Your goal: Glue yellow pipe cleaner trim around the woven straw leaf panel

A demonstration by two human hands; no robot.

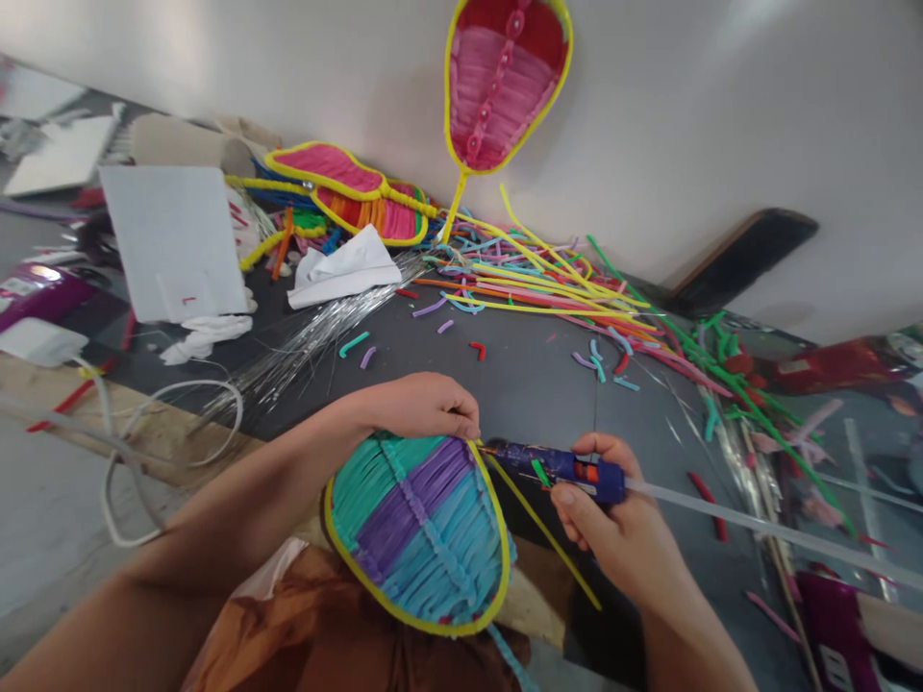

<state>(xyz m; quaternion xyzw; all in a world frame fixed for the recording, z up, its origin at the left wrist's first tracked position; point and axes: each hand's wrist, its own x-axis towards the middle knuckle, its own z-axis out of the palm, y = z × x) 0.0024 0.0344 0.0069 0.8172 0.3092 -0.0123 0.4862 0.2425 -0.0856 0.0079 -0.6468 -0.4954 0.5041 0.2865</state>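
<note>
A rounded, fan-shaped pipe-cleaner piece [439,538], striped green, purple and blue, has a yellow pipe-cleaner rim. My left hand [429,404] is closed on its upper edge, thumb and fingers pinching at the rim. From there a loose yellow pipe-cleaner end [552,538] runs down to the right. In my right hand [620,524] is a dark blue glue gun [530,459], its nozzle close to the rim beside my left fingertips. Whether the nozzle touches the rim I cannot tell. A long clear glue stick [750,524] sticks out of the gun's back.
A pink and red pipe-cleaner piece [497,106] leans upright against the pale wall [649,115]. Loose pipe cleaners [562,288] and silver wires [310,336] lie across the dark table [505,375]. A black phone-like slab [750,258] leans at right. A white cable [108,481] hangs left.
</note>
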